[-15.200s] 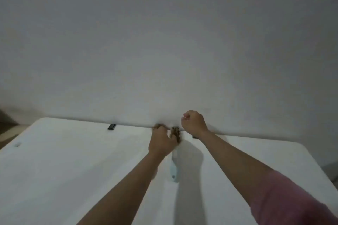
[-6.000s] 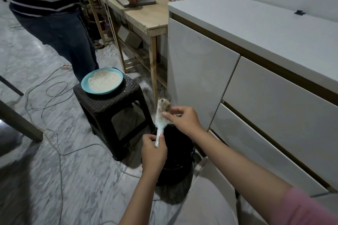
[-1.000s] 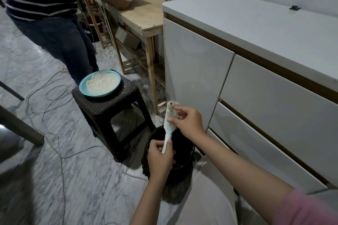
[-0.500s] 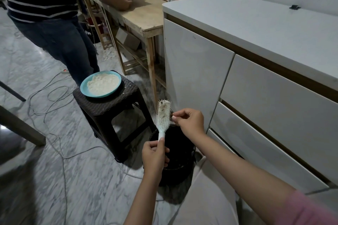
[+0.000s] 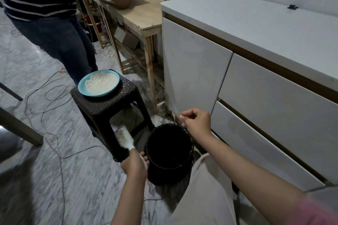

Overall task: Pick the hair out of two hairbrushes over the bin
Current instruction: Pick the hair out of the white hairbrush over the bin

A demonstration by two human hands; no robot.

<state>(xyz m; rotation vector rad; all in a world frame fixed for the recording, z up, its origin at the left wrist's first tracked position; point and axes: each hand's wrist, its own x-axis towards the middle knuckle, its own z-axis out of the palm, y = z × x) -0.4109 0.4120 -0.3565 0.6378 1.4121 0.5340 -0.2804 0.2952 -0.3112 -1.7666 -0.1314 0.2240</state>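
Note:
My left hand (image 5: 135, 163) grips the handle of a white hairbrush (image 5: 125, 137), which tilts up and to the left, blurred, beside the left rim of the black bin (image 5: 151, 153). My right hand (image 5: 197, 122) hovers over the bin's far right rim with thumb and fingertips pinched together; whether hair is between them is too small to tell. Only one hairbrush is in view.
A dark woven stool (image 5: 109, 102) with a teal plate of rice (image 5: 99, 83) stands left of the bin. A white cabinet (image 5: 256, 71) is on the right. Another person (image 5: 49, 16) works at a wooden table (image 5: 135, 12). Cables (image 5: 54, 144) lie on the marble floor.
The brush has swung down and to the left, away from over the bin. My right hand has come off the bristles and moved right, pinched, above the bin's rim.

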